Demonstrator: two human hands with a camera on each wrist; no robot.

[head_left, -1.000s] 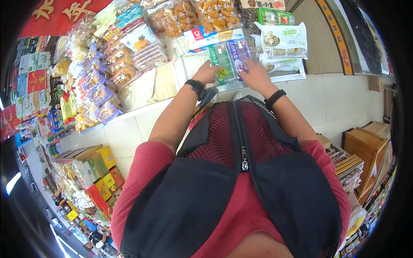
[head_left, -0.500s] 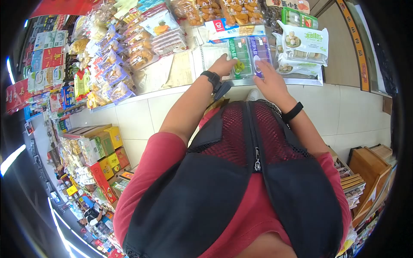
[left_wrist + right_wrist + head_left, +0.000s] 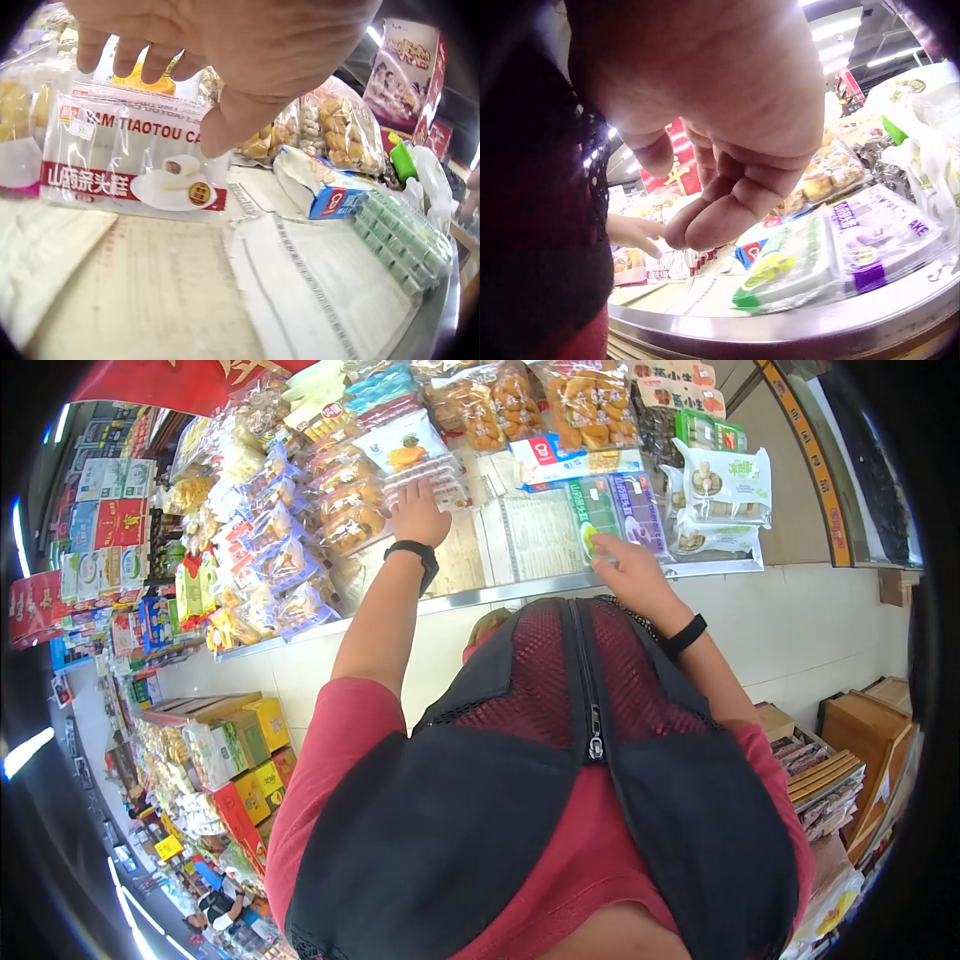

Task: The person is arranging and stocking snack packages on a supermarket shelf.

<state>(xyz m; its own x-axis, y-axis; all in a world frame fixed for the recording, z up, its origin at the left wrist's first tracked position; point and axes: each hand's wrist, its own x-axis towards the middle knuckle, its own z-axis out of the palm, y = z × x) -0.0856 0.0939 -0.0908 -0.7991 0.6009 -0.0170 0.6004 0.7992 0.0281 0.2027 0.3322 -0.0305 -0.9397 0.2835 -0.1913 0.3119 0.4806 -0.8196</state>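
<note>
My left hand (image 3: 418,518) reaches over the near end of a row of clear, red-banded yam cake packs (image 3: 428,480). In the left wrist view its fingers extend over the top of the front cake pack (image 3: 135,165), with the thumb by that pack's right edge. My right hand (image 3: 637,577) hovers at the counter's front edge, fingers loosely bent and holding nothing. Just beyond it lie a green cake pack (image 3: 597,502) and a purple cake pack (image 3: 641,510), side by side.
Papers (image 3: 535,535) cover the counter between the hands. A blue and white box (image 3: 585,463) lies behind the green pack, with bagged twisted pastries (image 3: 590,410) farther back. White bags (image 3: 728,485) stand at right; purple-edged snack bags (image 3: 285,550) line the left. A metal edge (image 3: 480,597) runs along the front.
My left hand has left the green pack and moved left to the red-banded packs. My right hand has shifted from the purple pack toward the green pack's near end.
</note>
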